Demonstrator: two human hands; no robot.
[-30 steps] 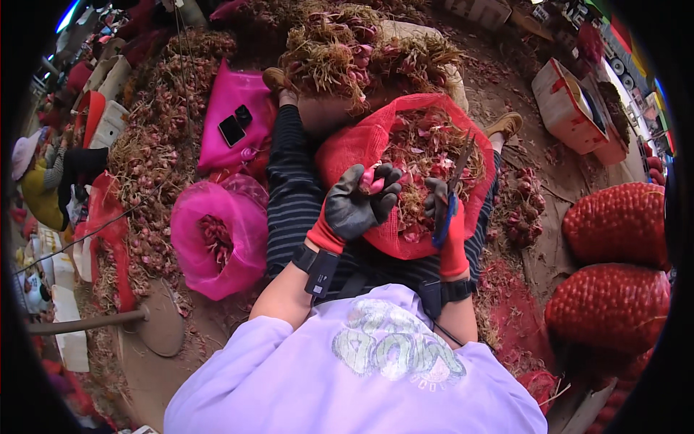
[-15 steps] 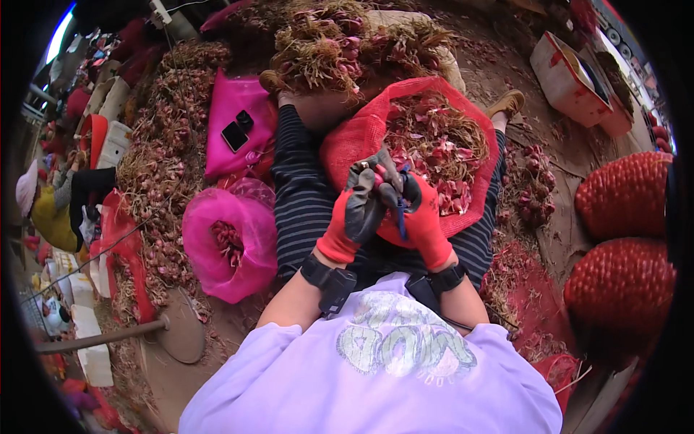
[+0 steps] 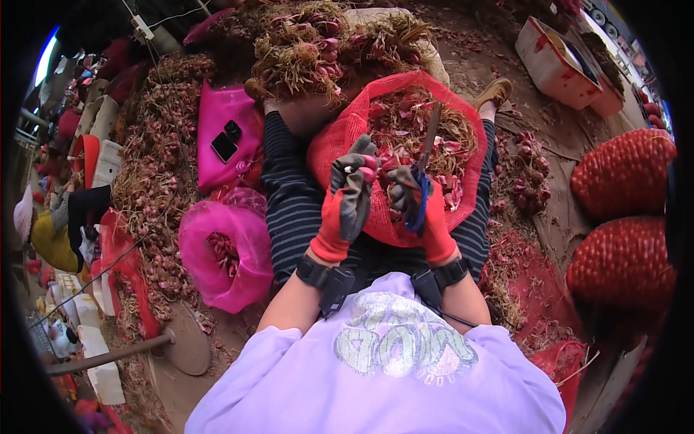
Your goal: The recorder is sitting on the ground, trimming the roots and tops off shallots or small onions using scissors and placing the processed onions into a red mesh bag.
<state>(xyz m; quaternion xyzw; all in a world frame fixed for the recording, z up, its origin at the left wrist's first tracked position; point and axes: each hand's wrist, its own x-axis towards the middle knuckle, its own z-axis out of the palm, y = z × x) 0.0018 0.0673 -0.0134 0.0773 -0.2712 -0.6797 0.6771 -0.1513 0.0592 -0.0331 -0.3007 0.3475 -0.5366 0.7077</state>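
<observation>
In red gloves with dark grey palms, both my hands are raised over the near edge of an open red mesh sack (image 3: 336, 145) between my legs. The fingers of my left hand (image 3: 350, 195) are closed on shallots (image 3: 368, 173), whose pink skins and a white cut end show at the fingertips. My right hand (image 3: 428, 217) grips blue-handled scissors (image 3: 432, 134), their dark blade pointing up and away over the sack. Dry stalks and pink skin trimmings (image 3: 459, 137) fill the sack. A pink mesh bag (image 3: 191, 249) with some shallots in it stands left of my leg.
Bunches of dried shallots (image 3: 300, 54) are heaped ahead, with a long pile (image 3: 155, 166) at the left. A phone (image 3: 224, 147) lies on pink cloth. Full red sacks (image 3: 622, 260) and a white foam box (image 3: 553, 69) are at the right. Another person (image 3: 54, 239) sits far left.
My hands have moved apart. The scissors, close against the shallots before, now point up and away from them. The whole view has shifted slightly.
</observation>
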